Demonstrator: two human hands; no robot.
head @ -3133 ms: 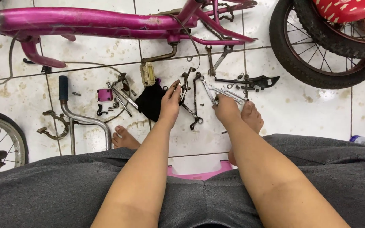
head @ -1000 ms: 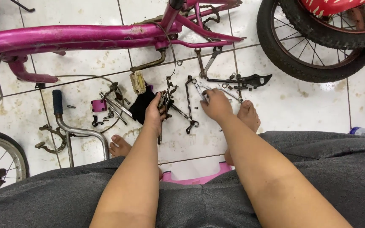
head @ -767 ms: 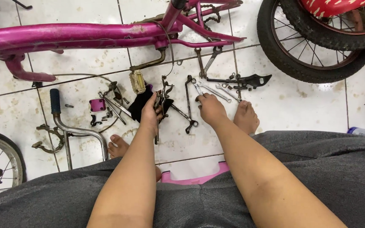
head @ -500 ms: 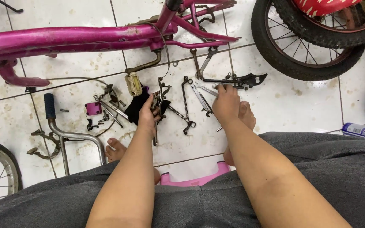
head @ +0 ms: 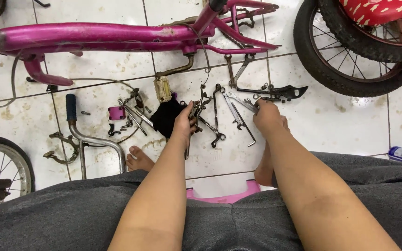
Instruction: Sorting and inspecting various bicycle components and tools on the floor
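Your left hand (head: pixel 184 122) curls around a dark metal spanner (head: pixel 192 116) just above the white tiled floor (head: pixel 340 121), beside a black cloth (head: pixel 166 116). Your right hand (head: pixel 267 117) pinches the end of a silver wrench (head: pixel 244 102) lying among other spanners. The pink bicycle frame (head: pixel 108 37) lies beyond, a spoked wheel (head: pixel 350 51) to the right.

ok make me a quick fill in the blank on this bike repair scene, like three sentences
1. The bicycle frame lying on the tiled floor is ____ in colour.
2. The right hand grips a metal ____ at the row of tools.
3. The left hand rests beside a ____ cloth.

Missing words: pink; wrench; black
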